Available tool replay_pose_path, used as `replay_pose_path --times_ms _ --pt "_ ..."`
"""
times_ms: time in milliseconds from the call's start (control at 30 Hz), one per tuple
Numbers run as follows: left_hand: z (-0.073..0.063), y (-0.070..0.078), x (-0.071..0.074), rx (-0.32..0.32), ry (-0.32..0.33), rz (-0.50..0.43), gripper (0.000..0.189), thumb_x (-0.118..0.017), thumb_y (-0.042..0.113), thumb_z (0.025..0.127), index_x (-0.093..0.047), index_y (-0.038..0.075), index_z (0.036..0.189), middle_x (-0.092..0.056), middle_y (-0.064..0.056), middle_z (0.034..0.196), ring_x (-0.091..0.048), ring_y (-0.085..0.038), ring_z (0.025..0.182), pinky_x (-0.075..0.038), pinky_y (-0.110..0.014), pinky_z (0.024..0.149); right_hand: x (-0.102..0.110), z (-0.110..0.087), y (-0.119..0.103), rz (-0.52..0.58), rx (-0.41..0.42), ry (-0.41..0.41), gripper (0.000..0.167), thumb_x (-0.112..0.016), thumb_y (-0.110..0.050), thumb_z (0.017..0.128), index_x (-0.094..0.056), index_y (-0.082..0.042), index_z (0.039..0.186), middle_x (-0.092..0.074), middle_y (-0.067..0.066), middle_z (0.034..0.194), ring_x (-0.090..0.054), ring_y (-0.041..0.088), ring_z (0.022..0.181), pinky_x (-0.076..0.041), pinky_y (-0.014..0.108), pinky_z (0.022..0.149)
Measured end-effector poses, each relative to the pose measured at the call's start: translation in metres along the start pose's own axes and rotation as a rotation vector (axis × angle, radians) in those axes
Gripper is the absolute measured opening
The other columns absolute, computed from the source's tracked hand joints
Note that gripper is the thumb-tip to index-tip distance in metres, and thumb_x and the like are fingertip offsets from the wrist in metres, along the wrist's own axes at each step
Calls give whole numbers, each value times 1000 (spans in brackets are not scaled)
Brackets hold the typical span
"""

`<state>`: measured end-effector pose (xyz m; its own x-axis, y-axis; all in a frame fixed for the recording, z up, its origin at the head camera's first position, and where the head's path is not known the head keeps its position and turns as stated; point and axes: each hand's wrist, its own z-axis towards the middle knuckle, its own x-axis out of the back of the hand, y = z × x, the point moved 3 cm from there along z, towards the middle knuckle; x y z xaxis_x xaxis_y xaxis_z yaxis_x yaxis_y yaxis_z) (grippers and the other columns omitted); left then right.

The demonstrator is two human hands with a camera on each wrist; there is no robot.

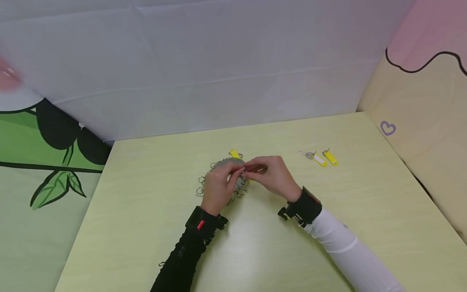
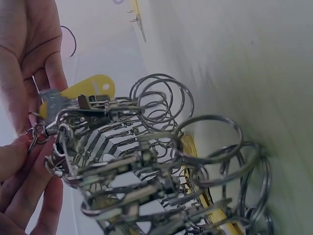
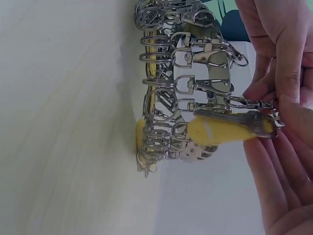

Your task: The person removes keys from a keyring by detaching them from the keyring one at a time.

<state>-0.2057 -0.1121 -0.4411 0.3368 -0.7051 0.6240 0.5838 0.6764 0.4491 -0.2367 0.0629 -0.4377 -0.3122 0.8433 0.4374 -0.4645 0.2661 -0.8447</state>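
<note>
A round grey metal rack (image 1: 238, 184) bears several silver swivel clasps (image 3: 210, 87) with large rings (image 2: 210, 139) round its rim. At its near right edge the fingertips of my left hand (image 1: 221, 182) and right hand (image 1: 271, 174) meet, pinching a small key ring (image 2: 33, 142) between them. From this ring hang a key (image 2: 53, 102) and a yellow key tag (image 3: 220, 131), beside a clasp. Fingers partly hide where ring and clasp meet. Behind the rack shows another yellow tag (image 1: 235, 154).
To the right on the pale wooden table (image 1: 365, 194) lie a key (image 1: 305, 154) with a yellow tag (image 1: 320, 159) and a second yellow tag (image 1: 330, 157). A white wall (image 1: 219, 101) stands at the back and a printed panel (image 1: 419, 134) on the right.
</note>
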Motion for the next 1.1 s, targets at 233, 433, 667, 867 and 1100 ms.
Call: replay_pose_path --times_ms 233,433,667,867,1100 --pt "-1 1 -2 -15 -12 -14 6 -75 10 96 -73 5 98 -77 -8 90 -73 -20 77 -59 -34 66 1 1 5 56 -39 -29 33 -84 -1 85 -77 -5 116 -77 12 110 -76 23 97 -62 27 82" --pt "-1 1 -2 -14 -25 -24 5 -74 10 97 -74 6 99 -77 -6 91 -72 -18 78 -58 -34 67 8 2 5 34 -33 4 19 -83 -5 87 -82 -8 106 -80 10 102 -77 21 91 -62 26 78" --pt "0 0 -3 -24 -33 -18 5 -74 11 97 -73 6 97 -77 -6 91 -73 -18 79 -59 -33 69 22 2 2 75 -32 89 15 -79 -6 92 -81 -7 107 -79 11 100 -77 19 87 -63 29 77" --pt "0 1 -4 -13 -30 -12 5 -75 11 96 -74 6 96 -77 -5 91 -72 -18 78 -58 -34 67 44 5 14 123 -99 208 19 -71 0 97 -76 1 114 -75 21 101 -75 16 81 -63 30 75" --pt "-1 2 -5 -21 -23 -12 4 -77 7 94 -74 6 96 -78 -6 89 -72 -18 75 -58 -33 66 84 4 39 221 -245 295 23 -71 3 96 -72 11 117 -71 28 114 -73 5 83 -62 26 79"
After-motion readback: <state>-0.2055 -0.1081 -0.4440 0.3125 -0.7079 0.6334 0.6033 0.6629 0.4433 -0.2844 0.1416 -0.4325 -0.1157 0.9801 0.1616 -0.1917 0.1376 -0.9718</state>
